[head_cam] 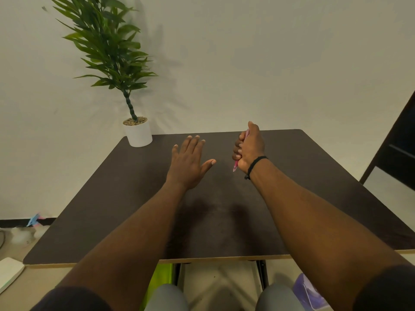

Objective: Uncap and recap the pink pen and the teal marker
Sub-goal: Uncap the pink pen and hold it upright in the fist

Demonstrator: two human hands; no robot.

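far left, low by the floor, a white flat object [10,271] pokes into view, and up by the baseboard there's a small blue and pink scrap [34,219]. moving in, a potted plant [107,48] leans from its white pot [138,134], which sits on the back left corner of the dark surface [112,209], right against the wall.

now the hands. the left hand [187,161] is out over the middle of the surface, palm down, fingers stretched forward and thumb splayed to the right, holding nothing. whether it touches the top or hovers just above it, i can't tell.

just to its right, apart from it, the right hand [249,148] is balled into a fist around the pink pen [235,166]. the pen runs through the fist, one end showing pink beside the thumb at the top, the other end sticking out below the fist and angled down toward the surface. cap on or off, can't make it out, the fingers cover too much. a black cord bracelet [254,164] sits on that wrist.

the teal marker, i can't spot it anywhere.

bottom edge, both knees [167,298] under the surface, with something green [160,273] to their left and a purple object [308,290] on the floor to the right. far right, a dark panel [397,142].
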